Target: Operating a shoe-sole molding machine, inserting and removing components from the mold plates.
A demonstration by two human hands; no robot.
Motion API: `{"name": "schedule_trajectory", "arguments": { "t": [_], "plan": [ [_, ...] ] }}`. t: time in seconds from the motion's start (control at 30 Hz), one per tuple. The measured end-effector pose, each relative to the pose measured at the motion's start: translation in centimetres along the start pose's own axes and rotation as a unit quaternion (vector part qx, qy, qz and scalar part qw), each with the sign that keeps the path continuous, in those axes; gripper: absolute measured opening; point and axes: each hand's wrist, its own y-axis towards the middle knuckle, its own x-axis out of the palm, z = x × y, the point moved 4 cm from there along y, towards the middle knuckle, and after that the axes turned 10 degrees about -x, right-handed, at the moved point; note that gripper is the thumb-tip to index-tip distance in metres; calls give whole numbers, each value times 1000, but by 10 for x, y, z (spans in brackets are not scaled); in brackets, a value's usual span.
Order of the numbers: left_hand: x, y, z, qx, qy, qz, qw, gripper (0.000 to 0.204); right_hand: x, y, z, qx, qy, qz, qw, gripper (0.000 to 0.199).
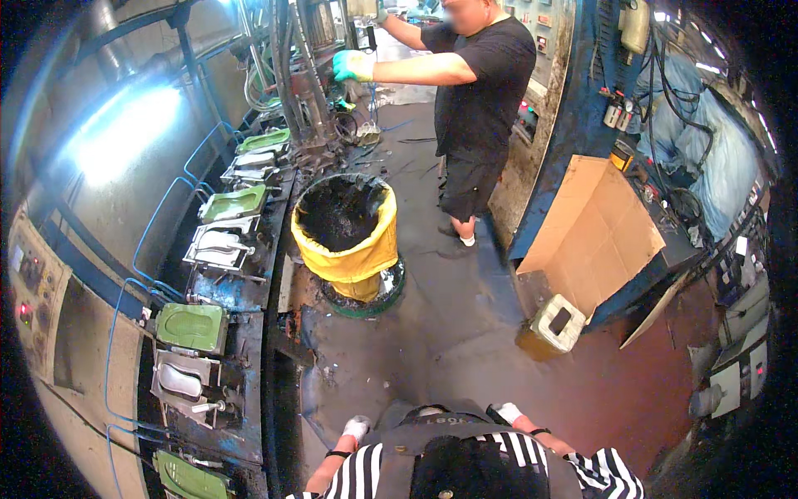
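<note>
Both my hands are low in the view, beside my body, in pale gloves. My left hand hangs at my left side, nearest to the mould bench, and touches nothing I can see. On the other side, my right hand is a little over the floor in view, its glove dark toward the fingers. The fingers of both are too small and partly hidden to read. Along the bench at left lie open sole moulds, with a green mould half and a silver mould half closest to me.
A bin with a yellow liner and black contents stands ahead. Beyond it a person in black reaches toward the machinery with gloved hands. At right are an open cardboard box and a pale block-shaped stool. Blue hoses run along the moulds.
</note>
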Motion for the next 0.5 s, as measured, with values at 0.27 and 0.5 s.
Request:
{"name": "schedule_trajectory", "arguments": {
  "t": [0.27,0.5],
  "plan": [
    [-19,42,24,-63,-84,28,994,26,-19,61,6,-10,-27,19,999,35],
    [-27,73,31,-124,-115,14,985,31,-68,83,-22,-58,29,5,998,43]
  ]
}}
